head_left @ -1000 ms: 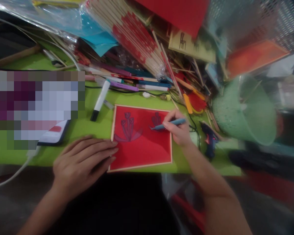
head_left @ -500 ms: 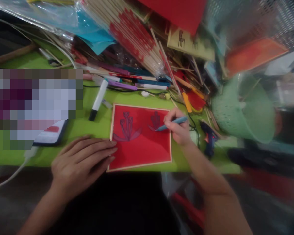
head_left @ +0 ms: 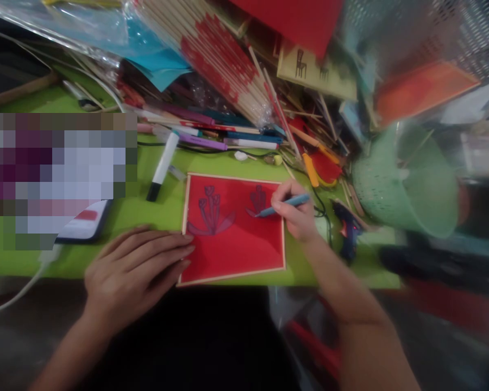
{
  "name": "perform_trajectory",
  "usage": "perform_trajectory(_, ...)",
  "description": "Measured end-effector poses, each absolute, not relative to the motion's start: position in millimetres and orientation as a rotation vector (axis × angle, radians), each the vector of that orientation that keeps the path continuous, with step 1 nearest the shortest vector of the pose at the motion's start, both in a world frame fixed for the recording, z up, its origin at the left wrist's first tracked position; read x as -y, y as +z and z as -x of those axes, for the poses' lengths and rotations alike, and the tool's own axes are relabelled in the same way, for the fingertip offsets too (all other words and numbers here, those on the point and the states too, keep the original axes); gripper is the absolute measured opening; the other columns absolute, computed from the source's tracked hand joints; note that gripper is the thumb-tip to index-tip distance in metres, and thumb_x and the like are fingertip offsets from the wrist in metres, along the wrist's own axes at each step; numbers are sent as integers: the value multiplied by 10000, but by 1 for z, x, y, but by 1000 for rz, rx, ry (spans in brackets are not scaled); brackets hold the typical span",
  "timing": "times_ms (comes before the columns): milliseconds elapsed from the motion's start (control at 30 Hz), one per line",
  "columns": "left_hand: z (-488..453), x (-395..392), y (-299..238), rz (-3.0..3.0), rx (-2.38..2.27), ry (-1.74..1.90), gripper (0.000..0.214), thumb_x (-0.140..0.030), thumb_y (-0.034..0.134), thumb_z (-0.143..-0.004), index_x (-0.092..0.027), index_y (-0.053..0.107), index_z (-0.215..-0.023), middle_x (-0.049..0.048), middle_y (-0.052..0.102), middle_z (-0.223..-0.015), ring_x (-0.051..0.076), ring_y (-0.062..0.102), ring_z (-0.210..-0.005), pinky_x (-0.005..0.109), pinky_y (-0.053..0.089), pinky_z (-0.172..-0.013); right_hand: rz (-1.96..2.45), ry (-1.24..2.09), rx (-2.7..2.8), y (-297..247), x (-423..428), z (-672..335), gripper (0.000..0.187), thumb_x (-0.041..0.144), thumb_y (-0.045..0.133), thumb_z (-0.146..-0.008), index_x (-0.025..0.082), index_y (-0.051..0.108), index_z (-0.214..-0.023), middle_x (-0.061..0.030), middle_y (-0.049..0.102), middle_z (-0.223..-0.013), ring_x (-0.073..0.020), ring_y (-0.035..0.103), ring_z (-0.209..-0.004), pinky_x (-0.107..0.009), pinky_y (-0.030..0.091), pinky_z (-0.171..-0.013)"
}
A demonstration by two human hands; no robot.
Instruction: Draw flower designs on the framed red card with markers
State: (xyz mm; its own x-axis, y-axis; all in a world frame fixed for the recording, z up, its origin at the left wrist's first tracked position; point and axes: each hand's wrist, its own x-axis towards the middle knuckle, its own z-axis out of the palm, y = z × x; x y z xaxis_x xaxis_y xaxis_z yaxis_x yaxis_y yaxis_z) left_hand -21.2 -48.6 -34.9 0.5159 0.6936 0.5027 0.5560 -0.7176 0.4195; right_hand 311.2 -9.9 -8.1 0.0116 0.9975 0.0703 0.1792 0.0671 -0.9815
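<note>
A red card (head_left: 236,247) with a pale wooden border lies on the green table (head_left: 146,217). Two dark flower drawings are on it, one at the left (head_left: 211,213) and a smaller one at the upper right (head_left: 258,200). My right hand (head_left: 295,214) is closed on a blue pen (head_left: 287,205), its tip touching the card at the base of the smaller flower. My left hand (head_left: 136,271) lies flat with fingers stretched out, fingertips resting on the card's lower left edge.
A white marker with a black cap (head_left: 162,165) lies left of the card. Behind it is a heap of pens, sticks and papers (head_left: 228,108). A green basket (head_left: 407,179) and a blue glue gun (head_left: 348,231) are at the right. A phone (head_left: 85,220) lies at the left.
The pen tip has shifted slightly along the base of the smaller flower. My left hand has stayed flat on the card's corner.
</note>
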Motion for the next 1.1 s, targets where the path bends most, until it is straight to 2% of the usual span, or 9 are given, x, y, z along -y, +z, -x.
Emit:
perform_trajectory(467,22,47,-35,-2530,-1088,972,254,-213,734,-948,-357,726,-1157,-64,836,-1119,215,800,-948,484,605,-949,1309,1050,1337,-9,10,-312,150,314,721,-810,253,605,-737,31,551,-687,-162,480,-649,-327,353,-622)
perform_trajectory(700,21,48,-36,-2542,-1071,971,265,-197,738,-947,-316,728,-1183,-32,838,-1117,223,794,-957,496,593,-955,1306,1053,1339,-11,10,-313,163,317,729,-815,249,603,-738,37,549,-682,-156,477,-650,-327,346,-624)
perform_trajectory(1100,23,48,-35,-2542,-1080,962,270,-199,738,-947,-340,726,-1177,-51,835,-1129,212,792,-962,483,598,-965,1233,1094,1315,-11,10,-314,134,250,730,-812,240,618,-739,43,559,-687,-148,486,-650,-329,330,-631)
